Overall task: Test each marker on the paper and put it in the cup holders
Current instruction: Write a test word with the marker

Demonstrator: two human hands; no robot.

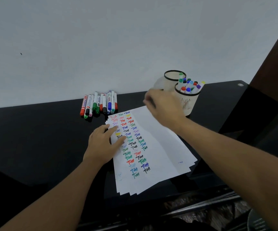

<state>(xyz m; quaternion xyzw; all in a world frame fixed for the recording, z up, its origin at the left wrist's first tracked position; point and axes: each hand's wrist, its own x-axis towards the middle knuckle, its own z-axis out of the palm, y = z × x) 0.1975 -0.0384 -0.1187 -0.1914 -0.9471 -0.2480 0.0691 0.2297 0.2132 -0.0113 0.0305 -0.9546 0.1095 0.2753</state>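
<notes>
Dark desk against a pale wall: we are midway through testing markers.
Our left hand (104,144) presses flat to steady the paper (153,147); our blurred right hand (163,108) hides its grip; untested markers (100,104) lie beside it, tested ones fill the near cup (187,99).

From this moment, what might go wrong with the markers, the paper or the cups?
1. The near white mesh cup holder looks packed with markers, so another could jam or tip it.
2. The blurred right hand is moving close to that cup and could knock it.
3. Only the left hand presses the fanned stack of white paper sheets; the sheets may slide. The loose markers on the black table may roll.
</notes>
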